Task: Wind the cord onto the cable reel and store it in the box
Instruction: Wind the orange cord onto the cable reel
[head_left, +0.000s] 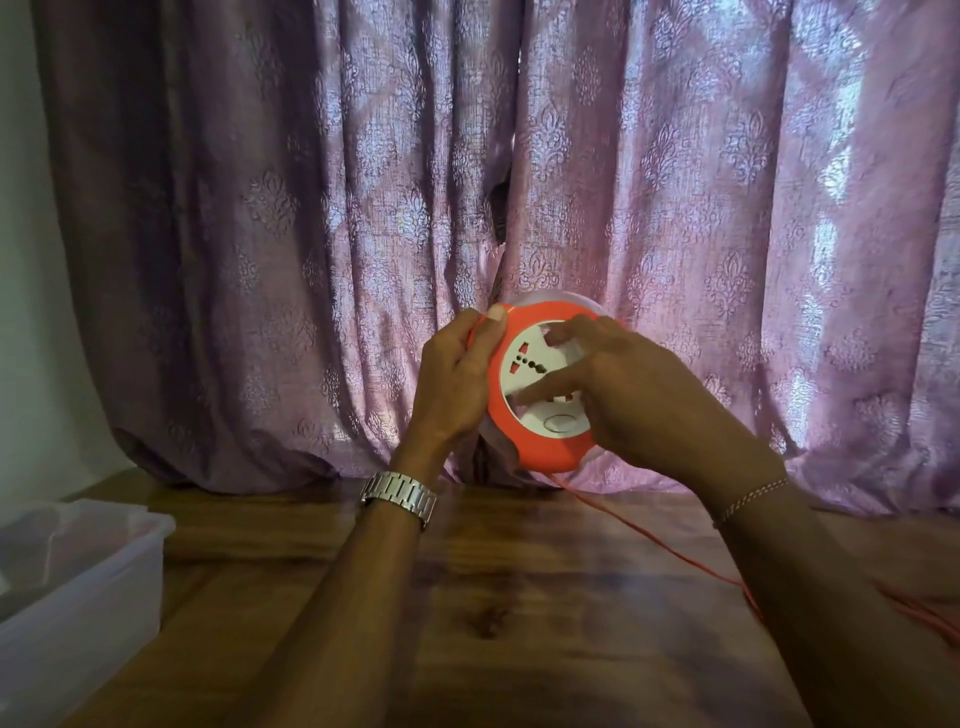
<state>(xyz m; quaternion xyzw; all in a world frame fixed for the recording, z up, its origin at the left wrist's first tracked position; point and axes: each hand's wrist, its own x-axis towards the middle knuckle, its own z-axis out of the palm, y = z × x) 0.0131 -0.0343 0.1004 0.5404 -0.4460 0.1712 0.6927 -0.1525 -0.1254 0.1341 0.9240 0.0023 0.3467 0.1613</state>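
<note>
A: Reel (540, 387) in both hands, held up above the desk (467, 597), socket face toward the camera. Orange rim, white centre plate with socket holes and an oval button low on the plate.

B: Left hand?

A: Left hand (457, 379) grips the reel's left edge. Fingers curled round the rim, thumb lying over the top of the orange ring. Metal watch (399, 496) on that wrist.

B: And the right?

A: Right hand (623, 384) lies across the face from the right. Fingers (540, 397) spread and fairly straight, tips pressing on the white plate; one fingertip near the upper socket holes, another lower down by the left of the plate. Blurred, so exact contact points are hard to read. Thin bracelet (748, 499) on that wrist.

B: Cord?

A: Orange cord (660, 540) drops from the underside of the reel, runs down and right across the desk, passes behind the right forearm. More orange loops lie on the desk at the far right edge of view. How much is wound inside, cannot tell.

B: Box?

A: Translucent plastic box (78, 566) on the desk at far left, well apart from the reel, open top. Contents not readable.

B: Background?

A: Pink patterned curtain (363, 208) hangs behind the desk, its hem bunched on the desk's back edge.
</note>
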